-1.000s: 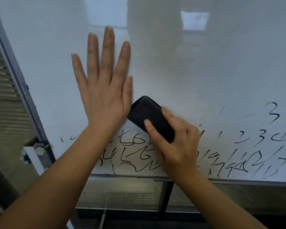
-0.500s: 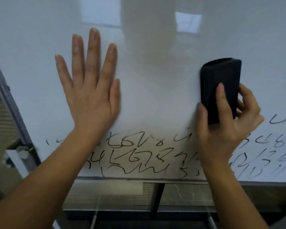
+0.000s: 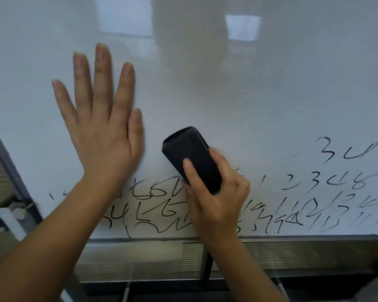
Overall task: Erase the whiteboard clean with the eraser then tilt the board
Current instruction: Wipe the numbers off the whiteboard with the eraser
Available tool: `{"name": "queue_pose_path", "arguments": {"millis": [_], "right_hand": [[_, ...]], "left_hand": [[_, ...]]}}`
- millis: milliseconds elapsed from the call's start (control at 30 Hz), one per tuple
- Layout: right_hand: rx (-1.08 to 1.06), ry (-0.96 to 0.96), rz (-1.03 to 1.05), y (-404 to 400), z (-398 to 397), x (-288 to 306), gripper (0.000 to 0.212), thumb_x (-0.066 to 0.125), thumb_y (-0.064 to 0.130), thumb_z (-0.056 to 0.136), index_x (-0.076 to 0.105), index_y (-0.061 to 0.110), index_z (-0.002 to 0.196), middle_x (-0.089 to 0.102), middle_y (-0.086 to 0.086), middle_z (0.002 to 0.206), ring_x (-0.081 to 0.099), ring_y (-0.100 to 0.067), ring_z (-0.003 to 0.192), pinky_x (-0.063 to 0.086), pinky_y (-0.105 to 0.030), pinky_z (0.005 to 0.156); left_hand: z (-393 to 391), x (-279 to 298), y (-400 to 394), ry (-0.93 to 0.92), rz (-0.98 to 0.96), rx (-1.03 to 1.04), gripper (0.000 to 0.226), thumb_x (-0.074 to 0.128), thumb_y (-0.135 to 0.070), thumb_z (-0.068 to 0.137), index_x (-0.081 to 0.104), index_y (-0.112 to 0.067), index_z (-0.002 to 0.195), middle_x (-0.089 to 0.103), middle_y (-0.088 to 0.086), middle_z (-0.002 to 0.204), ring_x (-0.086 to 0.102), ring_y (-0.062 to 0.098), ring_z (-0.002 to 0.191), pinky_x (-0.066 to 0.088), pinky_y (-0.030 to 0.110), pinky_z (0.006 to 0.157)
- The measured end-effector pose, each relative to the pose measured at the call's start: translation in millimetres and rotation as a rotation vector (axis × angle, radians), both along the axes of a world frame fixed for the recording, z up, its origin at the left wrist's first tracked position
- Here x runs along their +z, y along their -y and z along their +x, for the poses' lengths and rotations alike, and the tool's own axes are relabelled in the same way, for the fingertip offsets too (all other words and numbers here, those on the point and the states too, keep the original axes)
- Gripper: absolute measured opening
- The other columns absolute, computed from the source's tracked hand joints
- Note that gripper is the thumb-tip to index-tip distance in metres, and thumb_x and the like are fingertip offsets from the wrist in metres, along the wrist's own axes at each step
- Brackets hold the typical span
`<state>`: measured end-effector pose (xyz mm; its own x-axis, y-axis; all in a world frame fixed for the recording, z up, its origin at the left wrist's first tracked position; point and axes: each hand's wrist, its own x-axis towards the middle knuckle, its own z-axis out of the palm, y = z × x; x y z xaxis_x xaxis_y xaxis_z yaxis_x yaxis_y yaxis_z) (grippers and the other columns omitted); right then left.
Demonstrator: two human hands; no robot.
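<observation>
A person's left hand point(image 3: 103, 131) lies flat against a whiteboard point(image 3: 271, 94), fingers straight and slightly spread, pointing toward the top of the frame, with the thumb tucked alongside the palm. It sits in the left half of the picture, its wrist crossing the upper row of black handwriting point(image 3: 157, 205) that runs along the bottom of the board.

Just to the right of it, near the centre of the frame, the right hand point(image 3: 216, 199) grips a dark eraser point(image 3: 192, 158). The thumb runs up the eraser's near face and the other fingers wrap round its right side, so the hand is closed firmly around the lower end. The eraser is tilted, its upper end leaning toward the left hand, and it is pressed to the board just above the first row of marks. The eraser and the left thumb are close but apart.

The upper part of the board is wiped white and shows pale reflections of windows in the top centre and top right of the frame. Rows of scrawled digits and strokes fill the lower band from left of centre to the right edge, several of them smeared grey around the right hand. A grey metal frame point(image 3: 292, 237) edges the board along the bottom and up the left side, with a bracket point(image 3: 15, 211) at the lower left corner. Below the board, a ridged surface point(image 3: 303, 256) and a dark upright leg point(image 3: 206, 269) are visible between the two forearms.
</observation>
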<state>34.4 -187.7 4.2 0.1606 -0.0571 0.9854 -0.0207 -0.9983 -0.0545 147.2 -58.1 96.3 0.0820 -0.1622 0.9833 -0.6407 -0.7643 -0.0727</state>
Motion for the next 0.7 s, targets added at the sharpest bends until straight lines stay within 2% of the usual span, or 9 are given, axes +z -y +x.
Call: {"name": "queue_pose_path", "arguments": {"millis": [167, 367, 467, 500, 567, 633, 700], "right_hand": [[-0.041, 0.053, 0.034, 46.6, -20.5, 14.3, 0.044, 0.069, 0.018, 0.086, 0.049, 0.023, 0.125, 0.051, -0.025, 0.128, 0.045, -0.031, 0.102, 0.028, -0.029, 0.086], [-0.119, 0.159, 0.124, 108.7, -48.5, 39.2, 0.040, 0.064, 0.017, 0.092, 0.049, 0.019, 0.129, 0.045, -0.028, 0.131, 0.043, -0.037, 0.104, 0.041, -0.047, 0.081], [-0.158, 0.173, 0.115, 130.4, -56.9, 46.1, 0.038, 0.064, 0.016, 0.092, 0.051, 0.016, 0.128, 0.046, -0.029, 0.130, 0.048, -0.043, 0.101, 0.040, -0.044, 0.082], [-0.165, 0.172, 0.110, 135.1, -58.8, 48.0, 0.038, 0.064, 0.016, 0.092, 0.050, 0.016, 0.128, 0.046, -0.029, 0.130, 0.049, -0.044, 0.100, 0.039, -0.043, 0.083], [-0.164, 0.168, 0.105, 139.0, -60.4, 49.8, 0.038, 0.064, 0.016, 0.093, 0.050, 0.016, 0.128, 0.046, -0.029, 0.130, 0.048, -0.044, 0.100, 0.040, -0.043, 0.082], [-0.157, 0.171, 0.092, 139.6, -61.4, 51.6, 0.038, 0.064, 0.015, 0.092, 0.050, 0.016, 0.128, 0.046, -0.029, 0.130, 0.046, -0.041, 0.102, 0.041, -0.045, 0.081], [-0.151, 0.172, 0.072, 138.6, -61.2, 54.1, 0.038, 0.064, 0.013, 0.092, 0.050, 0.016, 0.127, 0.046, -0.029, 0.129, 0.043, -0.037, 0.104, 0.041, -0.047, 0.081]], "left_hand": [[-0.3, -1.1, 0.8, -0.012, -0.003, -0.018, 0.049, 0.021, -0.029, 0.105, 0.033, -0.008, 0.147, 0.031, 0.031, 0.150, 0.022, 0.052, 0.137, 0.005, 0.060, 0.113], [-1.2, -1.3, -4.6, -0.071, 0.022, -0.076, 0.047, 0.021, -0.026, 0.105, 0.027, -0.005, 0.147, 0.029, 0.038, 0.148, 0.022, 0.059, 0.135, 0.013, 0.078, 0.105], [-3.9, -0.2, -0.8, -0.078, 0.028, -0.075, 0.047, 0.022, -0.027, 0.105, 0.025, -0.003, 0.146, 0.027, 0.040, 0.147, 0.020, 0.060, 0.136, 0.015, 0.081, 0.101], [-5.5, 1.3, 1.9, -0.073, 0.027, -0.070, 0.048, 0.023, -0.027, 0.105, 0.025, -0.002, 0.146, 0.027, 0.040, 0.147, 0.017, 0.056, 0.138, 0.013, 0.081, 0.101], [-7.9, 3.6, 6.7, -0.054, 0.051, -0.067, 0.051, 0.025, -0.028, 0.103, 0.024, -0.001, 0.147, 0.026, 0.038, 0.148, 0.006, 0.037, 0.147, 0.007, 0.079, 0.105], [-10.7, 8.0, 14.6, 0.012, 0.128, -0.051, 0.053, 0.026, -0.030, 0.103, 0.023, -0.005, 0.149, 0.028, 0.031, 0.150, -0.002, 0.023, 0.147, 0.000, 0.069, 0.109], [-15.4, 15.5, 27.2, 0.067, 0.189, -0.050, 0.054, 0.029, -0.030, 0.102, 0.024, -0.008, 0.151, 0.030, 0.027, 0.152, 0.004, 0.026, 0.148, -0.002, 0.062, 0.112]]}}
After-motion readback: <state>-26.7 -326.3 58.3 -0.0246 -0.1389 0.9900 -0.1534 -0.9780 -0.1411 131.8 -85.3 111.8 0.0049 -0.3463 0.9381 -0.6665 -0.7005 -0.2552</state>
